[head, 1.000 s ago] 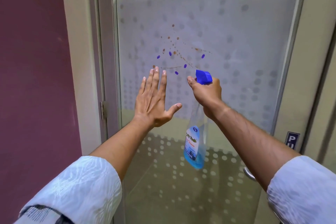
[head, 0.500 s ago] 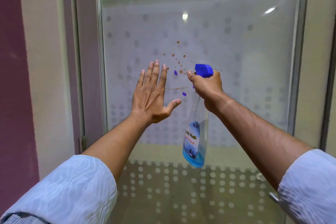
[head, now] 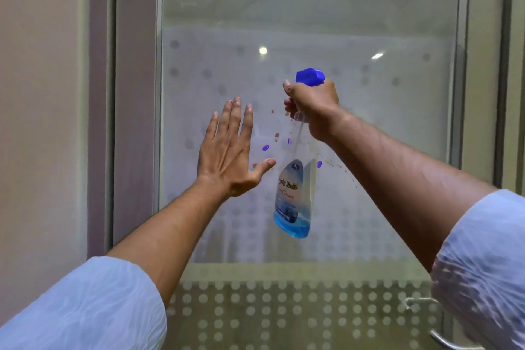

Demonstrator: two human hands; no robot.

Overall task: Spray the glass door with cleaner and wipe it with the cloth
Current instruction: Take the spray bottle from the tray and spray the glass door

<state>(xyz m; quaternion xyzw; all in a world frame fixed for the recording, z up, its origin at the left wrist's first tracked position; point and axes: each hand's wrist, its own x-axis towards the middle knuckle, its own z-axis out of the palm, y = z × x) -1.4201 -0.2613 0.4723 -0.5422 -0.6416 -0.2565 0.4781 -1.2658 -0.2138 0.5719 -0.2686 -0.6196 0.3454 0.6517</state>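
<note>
Two hands: both raised in front of one glass door, the right one gripping a bottle, the left one bare.
Glass door (head: 369, 128): fills the view beyond both hands; frosted band with grey dots across its middle, clearer strip below, rows of pale dots at the bottom; two small lights reflected above the right hand.
Door frame (head: 133, 94): upright, well to the left of the left hand, with a plain wall beyond it.
Sleeves: pale blue, one on each forearm, at the lower corners of the view, nearer the camera than the hands.
Spray bottle (head: 295, 196): hangs down from the right hand, clear body with a blue and white label, a little blue liquid at the bottom; it sits just right of the left thumb.
Left hand (head: 227, 156): grip wide, fingers straight and pointing up, thumb spread toward the bottle, palm facing the glass; whether it touches the glass cannot be told.
Right hand (head: 315, 108): grip closed around the bottle's neck, higher than the left hand and to its right.
Spray head (head: 310, 77): blue, poking out above the right fist.
Door handle (head: 443, 341): metal, low at the right, far below the right hand.
Marks (head: 265, 148): small brown and purple spots on the glass, between the two hands and just right of the bottle.
</note>
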